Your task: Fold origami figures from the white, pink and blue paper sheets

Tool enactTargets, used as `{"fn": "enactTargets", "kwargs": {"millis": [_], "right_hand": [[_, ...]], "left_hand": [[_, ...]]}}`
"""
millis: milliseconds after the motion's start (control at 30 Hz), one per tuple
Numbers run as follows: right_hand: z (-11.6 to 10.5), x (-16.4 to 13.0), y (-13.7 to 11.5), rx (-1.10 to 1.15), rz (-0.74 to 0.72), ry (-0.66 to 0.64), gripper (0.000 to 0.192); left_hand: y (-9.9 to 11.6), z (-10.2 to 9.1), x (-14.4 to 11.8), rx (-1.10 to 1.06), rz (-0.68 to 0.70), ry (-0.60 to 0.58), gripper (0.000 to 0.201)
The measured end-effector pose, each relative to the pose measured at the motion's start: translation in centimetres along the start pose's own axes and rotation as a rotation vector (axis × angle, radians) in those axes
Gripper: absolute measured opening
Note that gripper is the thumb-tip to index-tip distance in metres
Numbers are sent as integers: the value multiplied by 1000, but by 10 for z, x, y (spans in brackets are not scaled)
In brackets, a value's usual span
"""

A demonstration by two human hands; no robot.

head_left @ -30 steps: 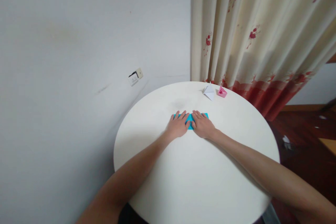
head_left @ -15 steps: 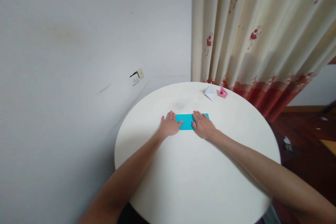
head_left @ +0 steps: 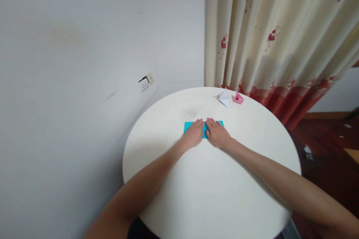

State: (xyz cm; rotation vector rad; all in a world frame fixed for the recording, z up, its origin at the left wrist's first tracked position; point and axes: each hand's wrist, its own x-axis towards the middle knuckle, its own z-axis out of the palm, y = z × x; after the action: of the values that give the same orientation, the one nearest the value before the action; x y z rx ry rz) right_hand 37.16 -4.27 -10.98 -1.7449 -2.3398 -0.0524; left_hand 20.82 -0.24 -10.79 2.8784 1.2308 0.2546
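- Blue paper (head_left: 188,127): a folded strip lying flat on the counter, a little beyond its middle, long side running left to right. Its left end is showing bare beside the left hand; a sliver is showing between the two hands and another at the right hand's far edge.
- Left hand (head_left: 194,134): lying palm down on the paper, fingers stretched out flat and pointing away from the person. It is pressing, not gripping anything.
- Right hand (head_left: 217,134): lying palm down on the right part of the paper, fingers spread flat, released, clasping nothing. It is sitting just beside the left hand, the fingertips of the two nearly touching.
- Forearms: both bare, reaching in from the near edge of the counter and meeting at the paper.
- Counter (head_left: 213,194): round, white, its near half lying bare under the arms.
- White fold (head_left: 224,98): a small pointed paper figure standing near the counter's far edge, well apart from the hands.
- Pink fold (head_left: 238,98): a smaller paper figure sitting just beside the white fold, on its right.
- Curtain (head_left: 280,37): cream with red flowers and a red hem, hanging behind the counter's far right.
- Wall (head_left: 84,63): plain grey-white, standing to the left.
- Socket (head_left: 145,82): a small plate sitting low on the wall, left of the counter.
- Floor (head_left: 325,138): dark wood, showing at the right.
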Motion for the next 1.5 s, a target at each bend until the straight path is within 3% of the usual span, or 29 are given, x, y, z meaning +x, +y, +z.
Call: {"fn": "enactTargets", "kwargs": {"millis": [600, 1200, 1300, 1367, 1500], "right_hand": [[-1, 2, 2, 18, 38, -83, 59], [-1, 5, 29, 19, 447, -49, 79], [-2, 4, 24, -27, 392, 67, 73], [-2, 4, 16, -54, 274, 105, 66], [0, 5, 1, 7, 47, -1, 59]], "left_hand": [[6, -7, -3, 11, -84, -58, 56], [3, -6, -7, -9, -97, -28, 57], [4, -7, -6, -14, -102, -28, 56], [4, -7, -6, -14, -106, -28, 55], [5, -6, -6, -12, -101, -34, 55]]}}
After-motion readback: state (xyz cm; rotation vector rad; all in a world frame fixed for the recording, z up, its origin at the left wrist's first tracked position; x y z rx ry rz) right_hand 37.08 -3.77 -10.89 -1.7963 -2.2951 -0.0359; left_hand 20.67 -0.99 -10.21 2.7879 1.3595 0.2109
